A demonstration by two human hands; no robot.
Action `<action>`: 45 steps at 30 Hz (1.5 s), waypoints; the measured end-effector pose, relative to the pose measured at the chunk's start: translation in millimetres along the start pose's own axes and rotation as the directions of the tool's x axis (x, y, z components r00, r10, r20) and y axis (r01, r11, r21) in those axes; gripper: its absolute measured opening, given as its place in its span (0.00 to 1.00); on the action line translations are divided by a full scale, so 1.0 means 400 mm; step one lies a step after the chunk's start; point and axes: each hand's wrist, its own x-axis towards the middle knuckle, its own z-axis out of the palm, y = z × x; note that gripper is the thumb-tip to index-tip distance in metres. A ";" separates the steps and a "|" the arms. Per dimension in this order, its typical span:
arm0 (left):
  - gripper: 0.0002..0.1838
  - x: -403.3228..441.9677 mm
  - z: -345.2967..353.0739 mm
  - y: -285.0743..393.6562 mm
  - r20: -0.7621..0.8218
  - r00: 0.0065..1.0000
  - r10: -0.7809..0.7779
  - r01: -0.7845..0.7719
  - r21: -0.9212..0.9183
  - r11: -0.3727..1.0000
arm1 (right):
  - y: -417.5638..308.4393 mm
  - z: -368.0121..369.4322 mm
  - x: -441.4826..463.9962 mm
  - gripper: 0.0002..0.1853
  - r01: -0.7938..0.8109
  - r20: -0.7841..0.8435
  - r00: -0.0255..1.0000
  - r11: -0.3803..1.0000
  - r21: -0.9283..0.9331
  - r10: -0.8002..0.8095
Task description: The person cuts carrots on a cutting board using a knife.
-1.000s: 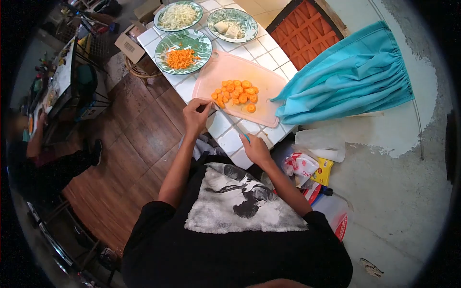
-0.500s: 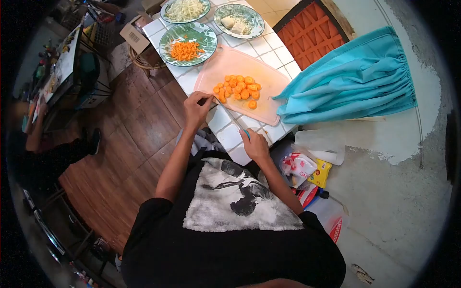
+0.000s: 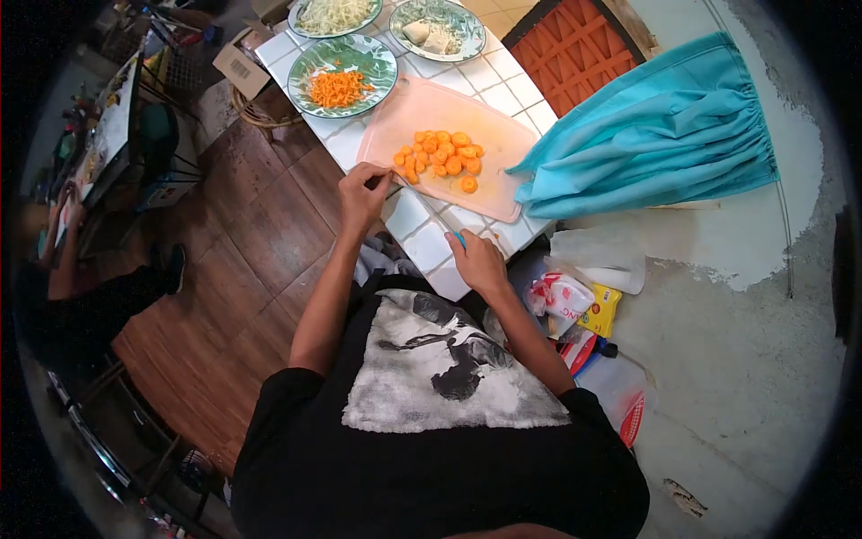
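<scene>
My right hand [image 3: 480,262] is closed round the blue handle of a knife [image 3: 461,239]. Its thin blade, hard to make out, points toward the cutting board's near edge. My left hand [image 3: 363,196] is at the left corner of the pink cutting board [image 3: 503,148], thumb and fingers pinched together. Whatever sits between those fingertips is too small to name. Carrot slices [image 3: 444,153] lie in a loose group on the board, close to the left fingertips.
On the white tiled counter [image 3: 422,247] stand a plate of shredded carrot [image 3: 377,67], a plate of pale shreds [image 3: 298,20] and a plate with pale chunks [image 3: 467,49]. A turquoise curtain [image 3: 646,135] hangs at right. Bagged goods [image 3: 566,296] sit below. Another person [image 3: 99,296] is at far left.
The whole view has shifted slightly, with the counter appearing a little higher and further left. Both hands keep nearly the same pose, and the carrot slices look unchanged.
</scene>
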 end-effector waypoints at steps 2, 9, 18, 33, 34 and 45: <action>0.04 0.000 -0.006 0.003 0.017 1.000 -0.004 0.004 0.007 1.000 | -0.007 -0.008 -0.002 0.26 0.000 0.001 1.000 1.000 -0.011 0.000; 0.04 -0.001 -0.008 0.023 0.007 1.000 0.028 -0.028 0.013 1.000 | -0.014 -0.031 0.002 0.27 0.019 0.019 1.000 0.996 -0.091 -0.017; 0.04 -0.001 -0.009 0.021 0.004 0.999 0.036 -0.036 0.072 0.997 | -0.036 -0.048 0.013 0.28 0.024 0.039 0.999 0.995 -0.092 -0.020; 0.04 -0.014 -0.011 0.056 0.001 0.999 -0.034 0.034 0.061 0.998 | -0.038 0.031 0.056 0.27 -0.026 0.013 1.000 0.995 0.100 0.025; 0.05 -0.014 -0.011 0.059 -0.011 1.000 -0.020 0.020 0.056 0.998 | -0.037 0.030 0.033 0.26 -0.041 -0.009 0.999 0.990 0.137 0.043; 0.09 0.011 0.005 0.045 0.013 0.999 -0.039 0.038 0.038 0.999 | -0.007 0.046 -0.012 0.29 -0.135 -0.020 0.990 0.965 0.225 0.143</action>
